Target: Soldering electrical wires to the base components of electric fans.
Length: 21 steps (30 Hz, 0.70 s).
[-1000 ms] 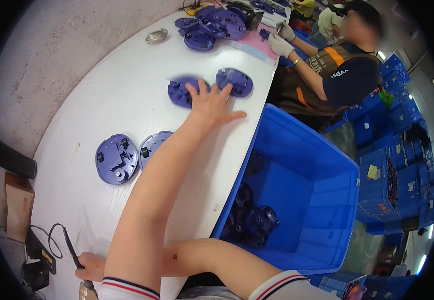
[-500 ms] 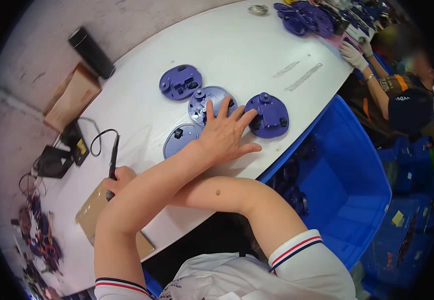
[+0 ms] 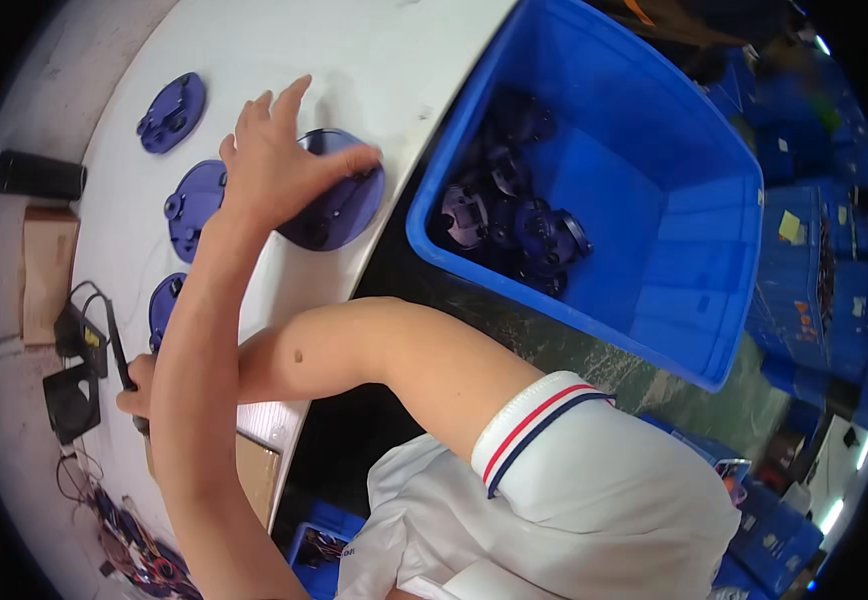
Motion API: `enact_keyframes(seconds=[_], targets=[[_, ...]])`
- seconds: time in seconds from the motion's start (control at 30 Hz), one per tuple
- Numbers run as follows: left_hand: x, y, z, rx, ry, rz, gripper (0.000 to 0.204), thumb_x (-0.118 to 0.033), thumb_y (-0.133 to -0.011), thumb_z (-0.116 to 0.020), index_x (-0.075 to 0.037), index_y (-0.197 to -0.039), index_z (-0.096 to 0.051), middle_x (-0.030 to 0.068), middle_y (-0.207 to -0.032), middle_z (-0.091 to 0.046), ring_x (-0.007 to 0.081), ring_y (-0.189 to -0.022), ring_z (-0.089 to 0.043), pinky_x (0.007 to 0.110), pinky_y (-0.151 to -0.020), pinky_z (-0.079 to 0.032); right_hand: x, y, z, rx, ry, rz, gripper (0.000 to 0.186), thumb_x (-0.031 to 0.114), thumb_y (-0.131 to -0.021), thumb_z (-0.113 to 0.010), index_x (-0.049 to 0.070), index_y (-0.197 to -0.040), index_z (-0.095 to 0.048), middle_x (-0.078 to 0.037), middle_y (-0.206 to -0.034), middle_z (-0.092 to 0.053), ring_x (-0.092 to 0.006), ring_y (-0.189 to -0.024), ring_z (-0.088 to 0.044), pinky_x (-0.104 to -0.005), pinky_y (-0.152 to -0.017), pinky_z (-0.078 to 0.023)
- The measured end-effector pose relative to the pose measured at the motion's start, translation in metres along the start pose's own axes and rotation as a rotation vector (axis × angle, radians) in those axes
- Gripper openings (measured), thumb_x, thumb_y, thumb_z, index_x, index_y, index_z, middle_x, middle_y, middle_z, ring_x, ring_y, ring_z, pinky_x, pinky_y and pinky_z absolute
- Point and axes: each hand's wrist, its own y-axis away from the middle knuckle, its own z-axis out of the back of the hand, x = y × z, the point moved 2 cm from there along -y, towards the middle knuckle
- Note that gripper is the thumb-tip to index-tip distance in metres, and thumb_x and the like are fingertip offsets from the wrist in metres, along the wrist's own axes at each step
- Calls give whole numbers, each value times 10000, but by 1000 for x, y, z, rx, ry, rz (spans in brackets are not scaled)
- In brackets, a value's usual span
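My left hand (image 3: 279,165) hovers with spread fingers over a round purple plastic shell (image 3: 339,210) near the table edge; its thumb lies across the shell's upper right. Crossing beneath the left forearm, my right arm reaches to the left. There my right hand (image 3: 141,388) is closed round a black soldering iron (image 3: 124,362), whose tip I cannot see. Further purple shells lie left of my left hand: one near the wall (image 3: 172,112), one beside my wrist (image 3: 194,212) and one partly behind my forearm (image 3: 162,305).
A big blue bin (image 3: 654,260) stands right of the white table (image 3: 374,60), with several dark purple parts inside. Along the wall are a black cylinder (image 3: 39,176), a cardboard box (image 3: 49,275) and black stands (image 3: 72,400) with cables. Tangled wires (image 3: 139,545) lie lower left.
The view has swung right, bringing more of the blue bin into sight. My left hand now hovers over the rightmost shell. My right hand still grips the soldering iron.
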Motion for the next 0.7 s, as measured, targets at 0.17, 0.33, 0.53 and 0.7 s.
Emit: enact_keyframes(seconds=[0.17,0.33,0.53,0.7], targets=[[95,-78,-3,-225,-210,190,852,-739,-722,-557,-168,-1347,-462,202,-1272,-512,346,-1161,-498,442,-935,-432,-38,52,50,-125,-203,-190,310,316,-800,-587,20,-892,-565,-116,-866,-555,-268,-796,-518,-354,-683,-435],[192,-81,0,110,-267,635,896,-745,-729,-534,-237,-1440,-335,251,-1405,-358,467,-1252,-373,579,-980,-351,-71,70,81,-230,-288,-305,278,298,-800,-577,28,-862,-566,-103,-824,-548,-253,-756,-508,-353,-652,-429],[182,-62,6,218,-123,561,658,-546,-859,-534,-60,-1299,-475,271,-1145,-575,407,-1021,-574,416,-892,-453,-88,68,73,-232,-397,-358,242,278,-801,-565,37,-826,-568,-88,-773,-539,-235,-708,-496,-351,-615,-422],[103,-62,38,107,62,456,594,-420,-854,-602,-29,-1283,-478,258,-1133,-568,381,-992,-572,397,-864,-462,-92,48,55,-215,-464,-342,217,260,-801,-555,44,-796,-570,-76,-731,-532,-220,-667,-486,-349,-584,-416]])
